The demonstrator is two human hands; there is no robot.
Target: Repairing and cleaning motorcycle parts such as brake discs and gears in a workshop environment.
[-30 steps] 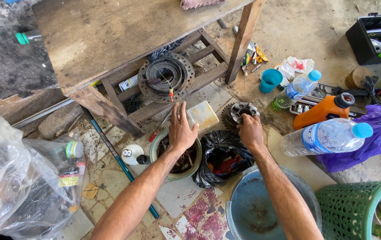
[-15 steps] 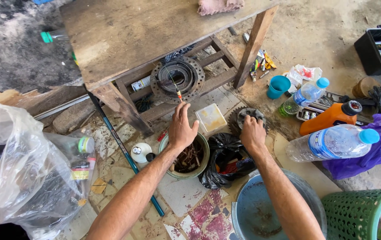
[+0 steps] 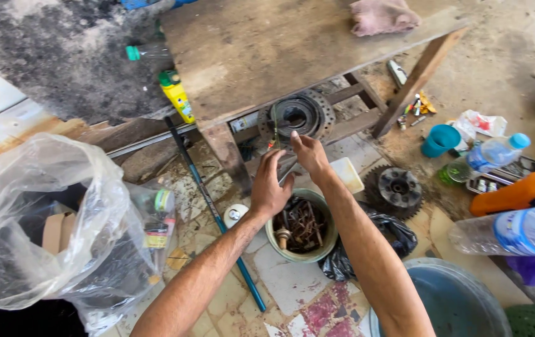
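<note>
1. The person's left hand (image 3: pixel 272 187) and right hand (image 3: pixel 308 153) meet just above a small bowl (image 3: pixel 300 226) full of rusty bolts and scraps, which sits on the tiled floor in front of the wooden table (image 3: pixel 267 50).
2. The left hand curls loosely, fingers bent toward the right; it seems to pinch something thin, though I cannot tell what.
3. The right hand reaches forward with its fingertips at a thin screwdriver (image 3: pixel 275 128) that stands nearly upright, its tip at the round metal hub (image 3: pixel 297 115) resting on the table's lower rail. Whether the fingers clamp the shaft or only touch it is not clear.
4. A toothed sprocket (image 3: pixel 397 188) lies on the floor to the right of the bowl, beside a black plastic bag (image 3: pixel 367 249).
5. Further right stand a blue cup (image 3: pixel 440 140), an orange bottle (image 3: pixel 517 195) and clear water bottles (image 3: pixel 510 231).
6. A big clear plastic bag (image 3: pixel 49 218) fills the left side.
</note>
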